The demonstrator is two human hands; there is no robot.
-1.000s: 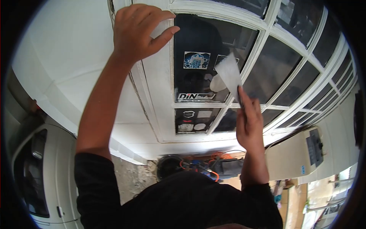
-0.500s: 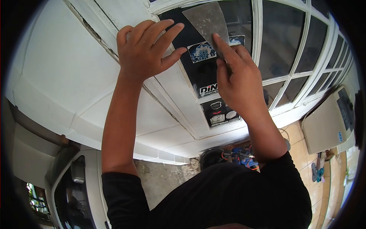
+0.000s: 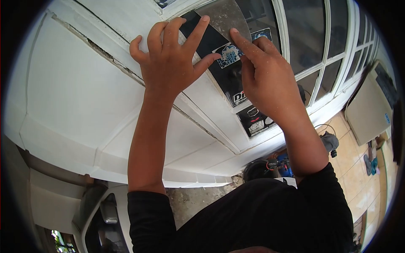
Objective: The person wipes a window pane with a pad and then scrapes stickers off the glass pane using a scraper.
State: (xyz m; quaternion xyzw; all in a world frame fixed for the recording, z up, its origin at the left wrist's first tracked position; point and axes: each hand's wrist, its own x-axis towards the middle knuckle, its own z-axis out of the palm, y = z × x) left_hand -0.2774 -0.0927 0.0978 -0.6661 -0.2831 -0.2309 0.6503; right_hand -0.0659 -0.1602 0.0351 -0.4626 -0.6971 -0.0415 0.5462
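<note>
My right hand grips a putty knife, its handle hidden in my palm and my index finger stretched along the wide, scuffed metal blade. The blade lies over the upper part of a dark glass pane, and its far end passes out of view at the top. My left hand is open with fingers spread at the pane's left edge, by the white frame. Its thumb tip is beside a blue-and-white sticker. Another sticker shows just above my right hand.
White-framed panes continue to the right. Lower down are a pane with several stickers, a black bucket and blue items. A beige appliance and sandals are at right. A car stands lower left.
The view has shifted, so the door and both arms appear farther right. The blade's far end has left the top of the view. My left fingers are spread wider.
</note>
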